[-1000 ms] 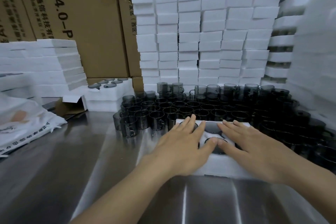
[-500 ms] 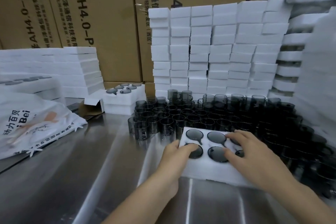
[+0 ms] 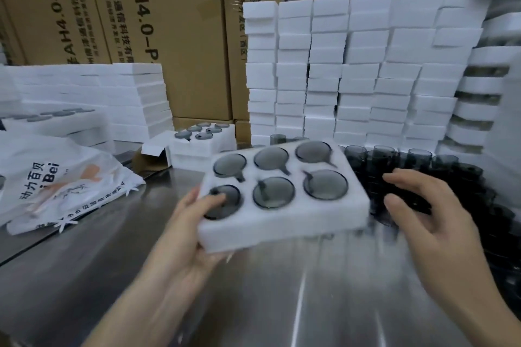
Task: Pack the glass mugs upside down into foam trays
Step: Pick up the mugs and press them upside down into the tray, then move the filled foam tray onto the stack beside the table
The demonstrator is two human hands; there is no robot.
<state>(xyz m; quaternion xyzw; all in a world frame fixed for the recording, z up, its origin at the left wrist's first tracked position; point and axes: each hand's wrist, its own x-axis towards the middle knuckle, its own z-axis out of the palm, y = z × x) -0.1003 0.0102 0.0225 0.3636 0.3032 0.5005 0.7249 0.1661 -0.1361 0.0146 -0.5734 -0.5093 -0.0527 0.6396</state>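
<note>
Gripping left hand (image 3: 197, 222): it is clamping the foam tray (image 3: 282, 231) at its near-left corner, thumb on top, fingers underneath.
Foam tray: it is hanging tilted above the steel table (image 3: 282, 304), where it was lying flat half a second ago.
Glass mugs (image 3: 325, 184): six are sitting upside down in its pockets.
Right hand (image 3: 431, 222): it is hovering off the tray over the loose mugs (image 3: 417, 158), fingers apart, loosely curled, holding nothing; earlier it was touching the tray.

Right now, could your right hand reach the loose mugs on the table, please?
Probably yes: the empty right hand hovers over the loose mugs; the foam tray, gripped by the left hand, is clear of it.
</note>
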